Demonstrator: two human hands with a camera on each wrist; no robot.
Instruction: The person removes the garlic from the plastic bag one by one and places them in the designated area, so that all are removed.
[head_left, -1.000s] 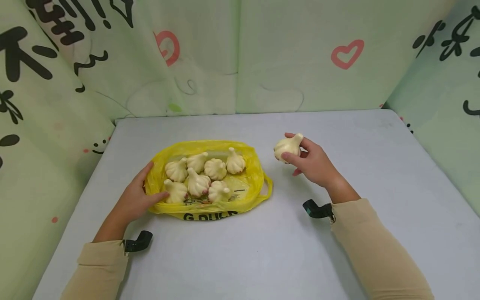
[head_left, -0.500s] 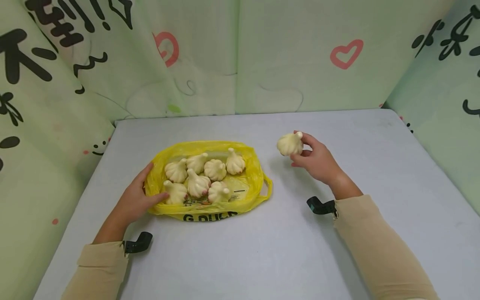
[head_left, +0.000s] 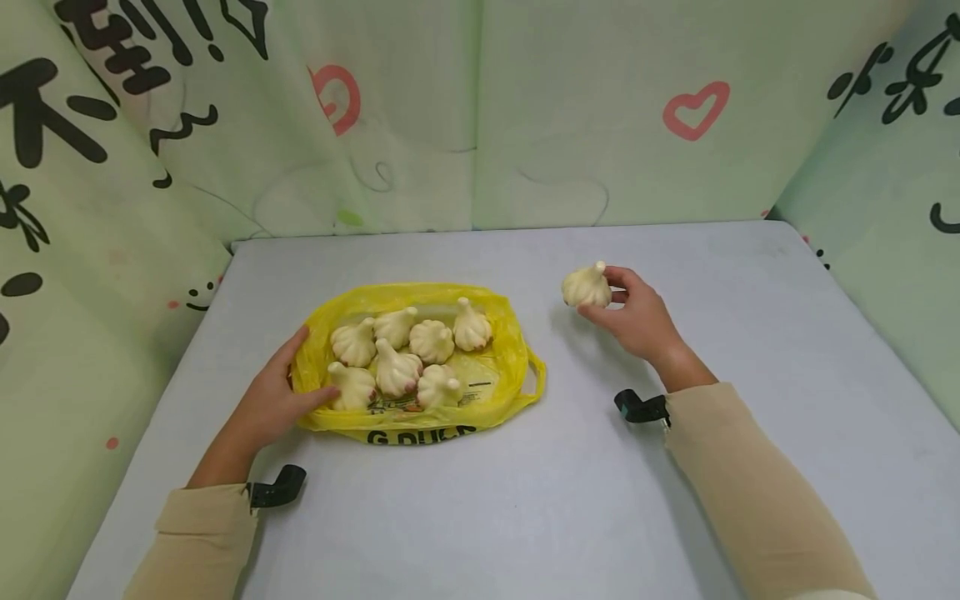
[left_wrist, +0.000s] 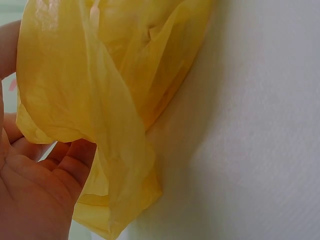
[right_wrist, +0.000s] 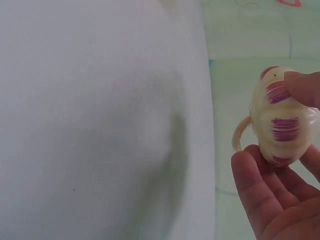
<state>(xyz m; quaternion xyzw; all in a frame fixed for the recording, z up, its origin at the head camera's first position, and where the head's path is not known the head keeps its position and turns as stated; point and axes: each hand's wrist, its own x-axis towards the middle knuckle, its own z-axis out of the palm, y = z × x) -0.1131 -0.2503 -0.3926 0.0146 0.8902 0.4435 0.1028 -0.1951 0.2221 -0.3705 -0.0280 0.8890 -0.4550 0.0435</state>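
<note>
Several pale garlic bulbs [head_left: 396, 369] lie inside a yellow plastic bag [head_left: 491, 408], whose mouth is spread wide on the table. At the bag's left end my left hand [head_left: 272, 400] pinches the rim, thumb over the inside near a bulb and fingers behind the plastic. The left wrist view shows the thin yellow film [left_wrist: 60, 75] beside the palm. Raised above the table to the right of the bag, a single garlic bulb [head_left: 586, 287] is held by my right hand [head_left: 637, 321] between thumb and fingers. Purple streaks and a root tuft show on this bulb [right_wrist: 285, 120] in the right wrist view.
A white table [head_left: 480, 517] carries the bag. Pale green printed curtains [head_left: 570, 108] stand along its back and both sides. The bag's loop handle [head_left: 536, 375] sticks out to the right, and black devices sit on both wrists.
My right hand has carried the garlic bulb slightly right and away from me, its fingers shifting around it. The left hand and the bag have stayed put.
</note>
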